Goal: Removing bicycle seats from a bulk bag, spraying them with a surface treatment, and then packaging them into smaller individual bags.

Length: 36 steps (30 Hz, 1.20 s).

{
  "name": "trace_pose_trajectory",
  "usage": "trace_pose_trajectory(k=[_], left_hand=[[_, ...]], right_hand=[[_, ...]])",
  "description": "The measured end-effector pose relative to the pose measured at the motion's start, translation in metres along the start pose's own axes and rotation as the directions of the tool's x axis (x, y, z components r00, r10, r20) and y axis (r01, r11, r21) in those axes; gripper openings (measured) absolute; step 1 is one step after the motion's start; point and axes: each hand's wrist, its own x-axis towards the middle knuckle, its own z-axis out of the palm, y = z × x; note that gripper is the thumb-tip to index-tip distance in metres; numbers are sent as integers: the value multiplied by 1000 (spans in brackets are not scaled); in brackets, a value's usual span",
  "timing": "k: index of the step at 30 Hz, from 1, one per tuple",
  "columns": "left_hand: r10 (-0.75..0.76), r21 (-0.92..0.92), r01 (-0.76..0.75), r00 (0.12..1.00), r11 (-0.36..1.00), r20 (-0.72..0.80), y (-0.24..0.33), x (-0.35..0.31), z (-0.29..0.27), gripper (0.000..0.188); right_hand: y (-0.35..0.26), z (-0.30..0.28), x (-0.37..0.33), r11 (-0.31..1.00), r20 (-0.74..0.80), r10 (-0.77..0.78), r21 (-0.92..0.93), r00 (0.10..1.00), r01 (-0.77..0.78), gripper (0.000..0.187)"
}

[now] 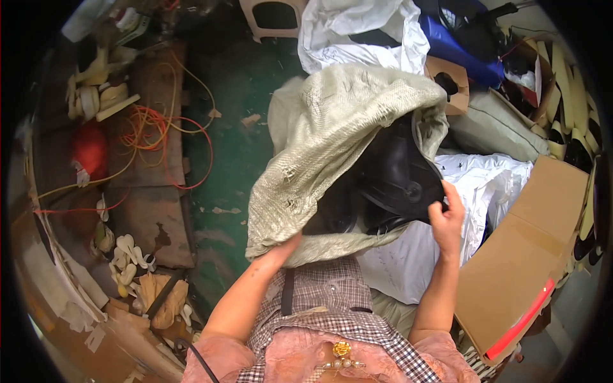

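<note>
A large off-white woven sack [345, 108] with frayed patches lies in front of me, its mouth turned toward me. Inside it are glossy black moulded pieces [397, 182]; one is broad and curved with a round boss, and their exact kind is unclear. At the near left of the mouth, my left hand [285, 247] is at the sack's rim, gathering the cloth, its fingers mostly hidden by the fold. My right hand [448, 214] is closed at the right side of the opening, thumb and fingers pinching the edge of the broad black piece.
White plastic bags [364, 32] lie beyond the sack, with another white bag [488, 175] to its right. A cardboard box [520, 246] stands at the right. On the left, tangled orange cord [153, 127] lies across a brown board [159, 220]. A stool [273, 18] is at the back.
</note>
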Motion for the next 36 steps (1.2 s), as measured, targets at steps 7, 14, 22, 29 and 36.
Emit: trace_pose_trajectory(k=[7,14,22,29,36], left_hand=[[-183,-830,161,980,533,72,13,-87,-129,50],[5,-972,-73,997,222,-74,-8,-137,-188,31],[-194,-951,-310,933,-13,-302,-44,-174,-220,39],[-280,-946,-324,905,31,-319,-79,-191,-220,32],[-393,-909,-392,821,138,-414,-137,-280,-247,34]], right_hand=[[-108,-120,-21,969,-107,-58,234,993,81,41],[-152,-143,-2,967,-187,-206,111,960,229,33],[-209,-108,42,643,-58,-742,-344,668,685,31],[-293,-78,37,574,8,-807,-226,591,787,33],[-324,-1,27,555,18,-827,-130,561,822,34]])
